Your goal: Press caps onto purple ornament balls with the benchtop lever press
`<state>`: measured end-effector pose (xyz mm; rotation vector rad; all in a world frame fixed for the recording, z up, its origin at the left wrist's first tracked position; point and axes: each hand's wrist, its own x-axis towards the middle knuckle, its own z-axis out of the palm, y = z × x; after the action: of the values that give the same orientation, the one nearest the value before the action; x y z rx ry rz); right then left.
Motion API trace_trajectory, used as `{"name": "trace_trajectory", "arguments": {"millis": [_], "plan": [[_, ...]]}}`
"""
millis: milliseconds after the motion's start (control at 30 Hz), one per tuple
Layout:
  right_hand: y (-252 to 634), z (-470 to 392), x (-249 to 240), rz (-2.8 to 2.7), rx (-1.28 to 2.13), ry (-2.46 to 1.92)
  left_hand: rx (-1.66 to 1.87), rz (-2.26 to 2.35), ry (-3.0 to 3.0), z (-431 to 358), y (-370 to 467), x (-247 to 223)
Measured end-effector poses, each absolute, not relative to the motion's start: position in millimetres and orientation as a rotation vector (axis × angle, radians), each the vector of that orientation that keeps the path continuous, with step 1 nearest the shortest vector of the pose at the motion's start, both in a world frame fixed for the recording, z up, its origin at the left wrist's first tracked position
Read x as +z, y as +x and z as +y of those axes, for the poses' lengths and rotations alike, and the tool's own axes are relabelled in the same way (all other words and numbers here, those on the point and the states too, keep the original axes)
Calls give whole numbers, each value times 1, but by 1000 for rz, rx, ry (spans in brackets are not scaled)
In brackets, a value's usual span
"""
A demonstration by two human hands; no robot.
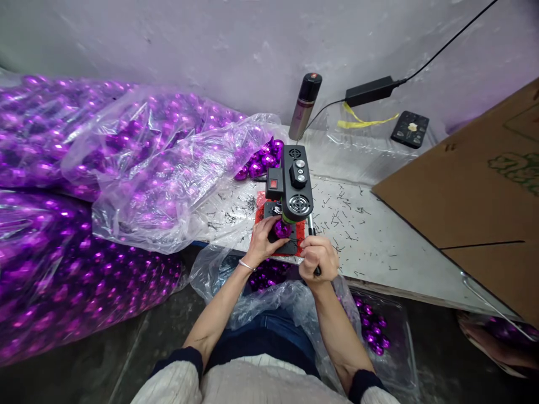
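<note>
A shiny purple ball ornament (282,229) sits under the head of a small black bench machine (297,182). My left hand (264,242) holds the ball from the left, thumb in front and fingers behind. My right hand (319,257) is wrapped round the black-gripped lever (311,229) on the machine's right side. Beneath the machine lies a red mat (300,229). Behind it, several purple balls (267,159) spill from the mouth of a clear plastic bag. An open plastic bag with more purple balls (269,273) rests at my lap.
Large clear bags of purple balls (71,269) fill the left side. A dark spray can (305,106) and a power adapter (370,91) are at the back. Black scraps litter the white table (370,252). A cardboard box (471,185) stands at right. Below it, a clear bin (406,348) holds balls.
</note>
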<state>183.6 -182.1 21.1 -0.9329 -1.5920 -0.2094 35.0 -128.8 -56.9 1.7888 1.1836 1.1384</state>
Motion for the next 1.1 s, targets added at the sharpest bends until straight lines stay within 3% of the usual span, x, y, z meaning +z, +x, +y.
{"name": "trace_trajectory", "arguments": {"millis": [733,1100], "plan": [[179,-170,-21,-1555,-285,-823,1179,1170,1757,-127,38,-60],[171,-175,70,-1379,-61,-1034,1194,1137,1898,-151,27,-63]]}}
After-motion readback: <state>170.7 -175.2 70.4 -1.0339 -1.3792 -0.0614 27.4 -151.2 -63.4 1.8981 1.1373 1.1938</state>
